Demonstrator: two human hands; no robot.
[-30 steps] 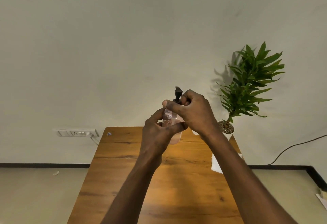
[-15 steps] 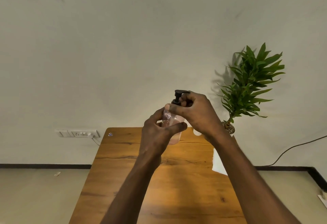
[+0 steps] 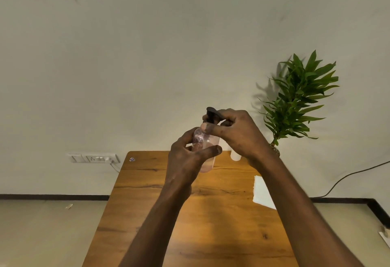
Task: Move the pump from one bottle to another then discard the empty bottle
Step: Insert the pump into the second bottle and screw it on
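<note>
I hold a clear bottle (image 3: pixel 207 143) with pinkish liquid upright above the far part of the wooden table (image 3: pixel 190 214). My left hand (image 3: pixel 187 159) grips the bottle's body from the left. A black pump (image 3: pixel 211 116) sits on the bottle's neck, and my right hand (image 3: pixel 238 133) pinches the pump from the right, fingers curled round its collar. A second, white bottle (image 3: pixel 235 155) stands on the table behind my right wrist, mostly hidden.
A white cloth or paper (image 3: pixel 262 193) lies at the table's right edge. A potted green plant (image 3: pixel 295 102) stands at the far right corner. A wall socket (image 3: pixel 92 158) with a plugged cable is left of the table. A black cable (image 3: pixel 348 177) runs along the right wall.
The pump head has turned round on the bottle's neck under my right hand's fingers. Both hands and the bottle have stayed in nearly the same place.
</note>
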